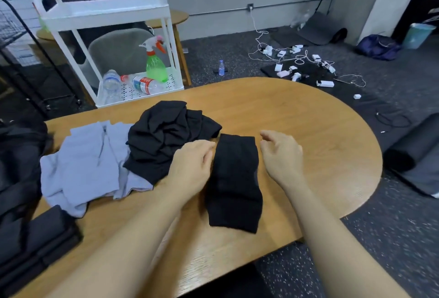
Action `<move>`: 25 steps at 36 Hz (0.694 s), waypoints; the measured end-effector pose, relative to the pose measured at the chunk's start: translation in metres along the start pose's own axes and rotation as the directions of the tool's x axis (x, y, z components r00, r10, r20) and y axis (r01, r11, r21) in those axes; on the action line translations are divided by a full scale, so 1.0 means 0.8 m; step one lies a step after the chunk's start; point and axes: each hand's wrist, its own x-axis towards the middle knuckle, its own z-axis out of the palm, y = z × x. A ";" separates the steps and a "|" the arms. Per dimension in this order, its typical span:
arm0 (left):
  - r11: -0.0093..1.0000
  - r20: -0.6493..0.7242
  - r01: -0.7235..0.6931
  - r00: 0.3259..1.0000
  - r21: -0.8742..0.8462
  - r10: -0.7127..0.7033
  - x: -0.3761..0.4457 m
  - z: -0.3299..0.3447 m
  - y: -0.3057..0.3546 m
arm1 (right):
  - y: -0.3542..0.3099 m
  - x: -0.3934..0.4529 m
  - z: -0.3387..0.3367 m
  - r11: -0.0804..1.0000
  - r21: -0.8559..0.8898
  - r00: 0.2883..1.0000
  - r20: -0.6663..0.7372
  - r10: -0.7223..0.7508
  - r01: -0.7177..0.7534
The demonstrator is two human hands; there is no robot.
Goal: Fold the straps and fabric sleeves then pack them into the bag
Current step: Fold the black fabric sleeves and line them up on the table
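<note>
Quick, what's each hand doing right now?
Left hand: open, fingers loosely curled beside the black sleeve, holding nothing.
Right hand: open, holding nothing.

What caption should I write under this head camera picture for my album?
Two hands, left hand and right hand, hover beside a folded black sleeve on a wooden table.

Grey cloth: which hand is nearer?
Left. The left hand lies past the black pile, right of the grey cloth; the right hand is farther right, beyond the folded sleeve.
</note>
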 end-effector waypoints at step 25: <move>0.873 0.395 -0.268 0.914 0.407 0.095 0.006 0.063 -0.032 | 0.060 0.045 0.058 0.774 -0.514 0.845 0.533 -0.051 0.371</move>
